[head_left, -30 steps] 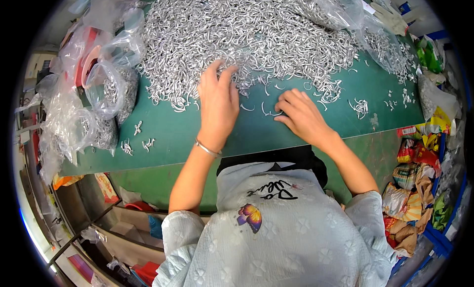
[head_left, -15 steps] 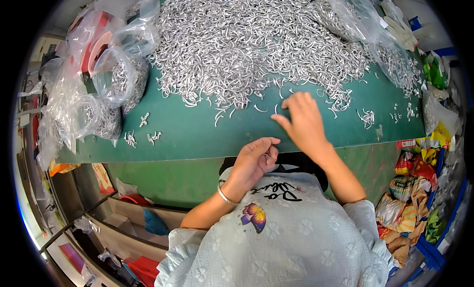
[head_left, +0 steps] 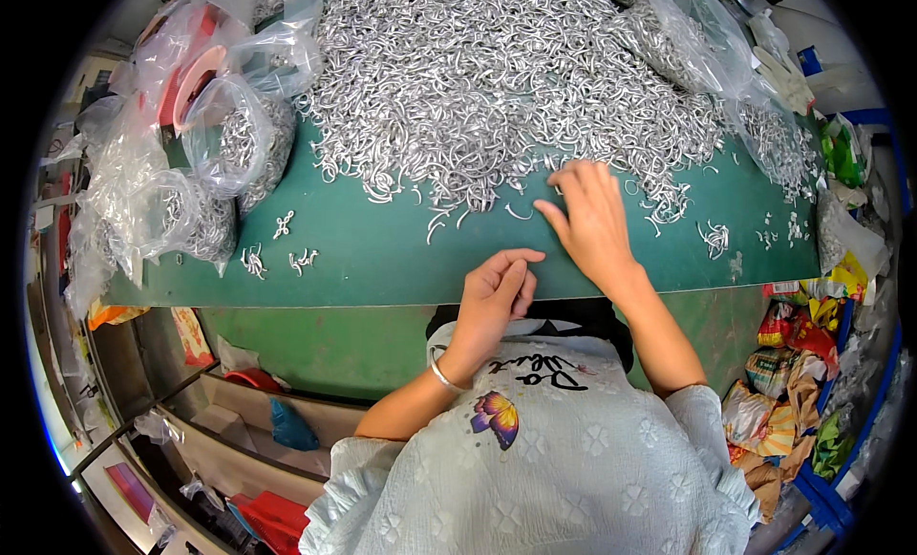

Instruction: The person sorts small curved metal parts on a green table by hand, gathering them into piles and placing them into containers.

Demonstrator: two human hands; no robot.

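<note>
A wide heap of small curved silver metal pieces point(head_left: 449, 106) covers the far part of the green table point(head_left: 382, 254). My right hand point(head_left: 594, 221) is over the heap's near edge, thumb spread from the fingers, whose tips reach the loose pieces; nothing shows in its grasp. Nearer to me, at the table's front edge, my left hand point(head_left: 495, 292) is closed, thumb against curled fingers. Whatever it may hold is hidden. A single curved metal piece point(head_left: 518, 212) lies just left of my right hand.
Clear plastic bags point(head_left: 258, 149) with metal pieces stand at left, another plastic bag point(head_left: 702, 39) at far right. Small groups of metal pieces point(head_left: 253, 261) lie front left, and a little pile point(head_left: 714, 240) front right. Packages point(head_left: 774, 402) fill a blue rack at right.
My right hand has moved slightly away from me, to the heap's edge. My left hand has risen a little and turned, its fingers curling tighter. The view has shifted slightly.
</note>
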